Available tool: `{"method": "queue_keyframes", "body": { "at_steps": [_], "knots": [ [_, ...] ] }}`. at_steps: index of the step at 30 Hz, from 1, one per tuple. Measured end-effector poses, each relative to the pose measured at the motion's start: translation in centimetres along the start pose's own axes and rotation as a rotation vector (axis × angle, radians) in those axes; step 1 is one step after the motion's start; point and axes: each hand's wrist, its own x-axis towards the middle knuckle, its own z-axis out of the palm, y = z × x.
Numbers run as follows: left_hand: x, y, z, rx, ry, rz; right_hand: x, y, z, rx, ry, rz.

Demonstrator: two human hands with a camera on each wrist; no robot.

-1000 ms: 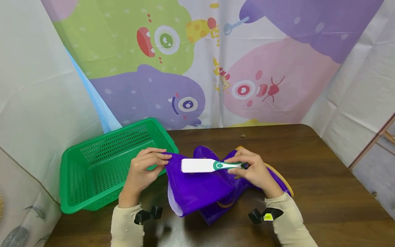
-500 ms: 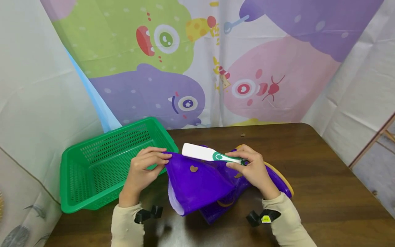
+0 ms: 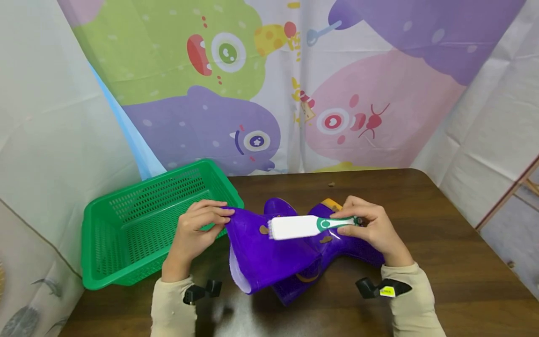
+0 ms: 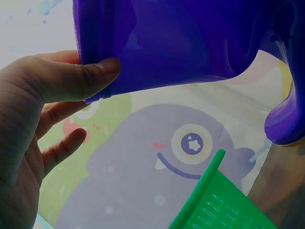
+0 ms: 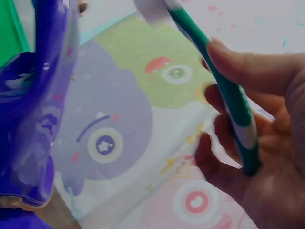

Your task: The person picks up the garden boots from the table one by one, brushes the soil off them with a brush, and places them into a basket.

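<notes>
A purple rain boot lies on its side, its white-lined opening facing left, with brown smudges on the shaft. My left hand pinches the rim of that opening; in the left wrist view the thumb presses on the boot shaft. My right hand grips the green-and-white handle of a scrub brush. The bristles face down at the shaft, beside a brown smudge; whether they touch cannot be told. In the right wrist view the fingers curl round the brush handle. A second purple boot lies partly hidden underneath.
A green plastic basket with slotted sides stands to the left, close to my left hand. The brown wooden table extends to the right. A small brown bit lies near its back edge, before a cartoon-printed curtain.
The brush first lifted and tilted up off the shaft, then came down again further right with my right hand, uncovering the brown smudge. My left hand stays on the boot rim.
</notes>
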Motion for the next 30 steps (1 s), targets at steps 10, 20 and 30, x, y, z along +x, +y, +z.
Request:
{"method": "queue_keyframes", "body": {
  "at_steps": [10,20,30],
  "knots": [
    [0.1,0.3,-0.1,0.003,-0.034,-0.012,0.6,0.6,2.9,-0.086,-0.073,0.069],
    [0.1,0.1,-0.1,0.000,-0.026,-0.006,1.0,0.5,6.0,-0.214,0.111,0.102],
    [0.1,0.2,0.2,-0.027,-0.011,-0.012,0.9,1.3,6.0,-0.216,0.220,0.295]
  ]
}}
